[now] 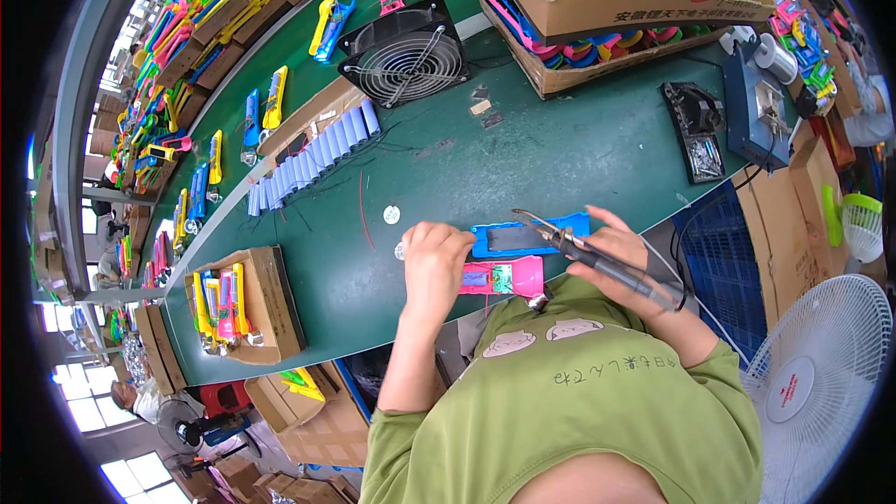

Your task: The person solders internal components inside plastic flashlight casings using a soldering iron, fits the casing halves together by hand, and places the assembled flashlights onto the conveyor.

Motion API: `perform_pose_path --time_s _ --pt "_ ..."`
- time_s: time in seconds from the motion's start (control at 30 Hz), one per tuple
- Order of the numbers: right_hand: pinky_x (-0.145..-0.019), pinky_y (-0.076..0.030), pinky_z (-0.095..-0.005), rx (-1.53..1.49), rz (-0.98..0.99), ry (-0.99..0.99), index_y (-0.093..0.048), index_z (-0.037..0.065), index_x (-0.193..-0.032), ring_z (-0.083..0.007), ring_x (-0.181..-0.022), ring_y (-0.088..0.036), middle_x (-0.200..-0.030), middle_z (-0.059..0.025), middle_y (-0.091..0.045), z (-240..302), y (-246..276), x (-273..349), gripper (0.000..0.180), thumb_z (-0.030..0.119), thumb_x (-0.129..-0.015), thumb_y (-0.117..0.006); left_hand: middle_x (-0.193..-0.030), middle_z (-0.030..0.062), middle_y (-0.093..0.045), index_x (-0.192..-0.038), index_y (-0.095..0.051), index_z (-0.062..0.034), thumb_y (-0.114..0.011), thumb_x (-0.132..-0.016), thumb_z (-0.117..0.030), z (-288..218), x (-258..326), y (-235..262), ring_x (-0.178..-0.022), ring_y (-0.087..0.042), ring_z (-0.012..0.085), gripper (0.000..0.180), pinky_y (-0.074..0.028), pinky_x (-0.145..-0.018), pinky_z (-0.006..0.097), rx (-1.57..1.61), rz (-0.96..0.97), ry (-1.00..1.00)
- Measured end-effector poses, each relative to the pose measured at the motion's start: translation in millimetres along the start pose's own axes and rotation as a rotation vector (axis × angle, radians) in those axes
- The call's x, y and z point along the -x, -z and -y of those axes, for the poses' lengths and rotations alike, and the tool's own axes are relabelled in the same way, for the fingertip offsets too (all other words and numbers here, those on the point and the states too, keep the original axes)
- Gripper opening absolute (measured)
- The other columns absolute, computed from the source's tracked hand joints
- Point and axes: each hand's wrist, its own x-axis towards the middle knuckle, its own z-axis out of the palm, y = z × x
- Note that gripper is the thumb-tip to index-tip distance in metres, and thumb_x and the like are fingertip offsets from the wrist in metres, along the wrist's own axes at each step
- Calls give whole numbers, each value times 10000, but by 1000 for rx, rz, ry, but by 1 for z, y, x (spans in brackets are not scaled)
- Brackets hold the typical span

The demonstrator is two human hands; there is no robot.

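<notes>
My right hand [616, 247] is closed round a soldering iron [621, 273], its tip over the blue plastic housing [577, 223]. That housing lies at the table edge in front of me. Just nearer is a pink housing [530, 273], with a small green circuit board [503, 279] and a lavender cell [476, 279] inside. My left hand [435, 250] has its fingers curled together by the left ends of both housings. What its fingertips grip is hidden. A white round disc [391, 215] rests on the green table beyond that hand.
Lavender cells [313, 159] with wires stand in a row, left of a black fan [404, 58]. Cartons of coloured housings [644, 14] stack at far right, near a blue soldering station [758, 117]. An open box [278, 317] sits left; a white fan [793, 387] stands right.
</notes>
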Motion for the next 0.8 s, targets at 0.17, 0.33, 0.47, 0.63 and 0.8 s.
perform_pose_path --time_s 0.17,0.33,0.47,0.63,0.8 --pt "-520 -496 -210 -625 -309 -770 -556 -62 -928 -123 -660 -610 -770 -100 -605 2 -28 -1 152 4 -800 -606 -708 41 -570 -717 -643 -72 -630 -687 -79 10 -17 -5 -775 -517 231 33 -380 -762 352 -27 277 -91" --pt "-481 -461 -210 -718 -324 -873 -557 -47 -896 -113 -602 -588 -736 -85 -600 -8 -30 -6 127 -3 -789 -612 -702 40 -543 -699 -640 -91 -616 -681 -76 10 -26 -5 -779 -501 237 34 -376 -737 350 -40 414 -109" --pt "-479 -452 -204 -686 -273 -910 -566 -40 -883 -108 -606 -591 -740 -80 -605 -7 -34 -12 129 10 -781 -625 -713 47 -534 -688 -636 -97 -609 -679 -74 6 -28 -6 -791 -496 240 36 -374 -723 349 -96 451 -94" --pt "-475 -445 -198 -668 -243 -925 -578 -35 -878 -102 -613 -597 -749 -77 -613 -8 -36 -14 129 18 -775 -635 -732 73 -532 -697 -632 -75 -596 -684 -58 9 -25 -12 -811 -499 260 42 -393 -721 371 -96 452 -56" --pt "-479 -447 -195 -621 -230 -936 -591 -37 -881 -103 -623 -608 -754 -80 -623 -8 -38 -13 135 25 -771 -639 -738 84 -536 -711 -638 -68 -589 -683 -48 8 -24 -14 -826 -506 268 60 -402 -710 387 -118 454 -59"
